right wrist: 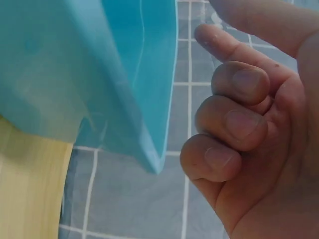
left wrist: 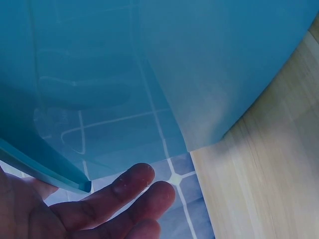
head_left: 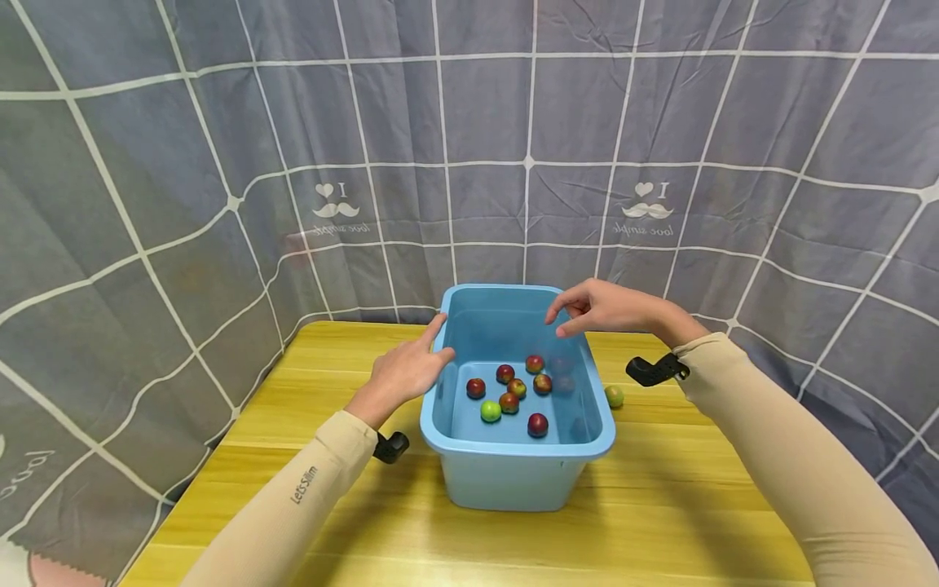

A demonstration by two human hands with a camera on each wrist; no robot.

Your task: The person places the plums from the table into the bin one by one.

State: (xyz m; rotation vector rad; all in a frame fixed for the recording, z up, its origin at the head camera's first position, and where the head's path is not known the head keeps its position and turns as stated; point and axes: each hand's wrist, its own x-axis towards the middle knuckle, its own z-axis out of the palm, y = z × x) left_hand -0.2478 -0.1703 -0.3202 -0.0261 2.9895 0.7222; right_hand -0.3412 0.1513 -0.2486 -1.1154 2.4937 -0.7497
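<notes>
A light blue plastic tub (head_left: 502, 474) stands on the table with several small red apples (head_left: 509, 403) and a green apple (head_left: 491, 411) on its floor. My left hand (head_left: 405, 368) holds the tub's left rim, thumb over the inside, index finger along the edge; other fingers (left wrist: 134, 181) show outside in the left wrist view. Over the tub's right rim hovers my right hand (head_left: 609, 306), thumb and index apart and nothing between them. Its other fingers (right wrist: 234, 122) are loosely curled in the right wrist view. A blurred reddish shape (head_left: 562, 371) shows below it inside the tub.
A yellowish-green apple (head_left: 614, 397) lies on the wooden table (head_left: 352, 538), just right of the tub and partly hidden by it. A grey curtain (head_left: 484, 204) with white grid lines hangs behind and along both sides.
</notes>
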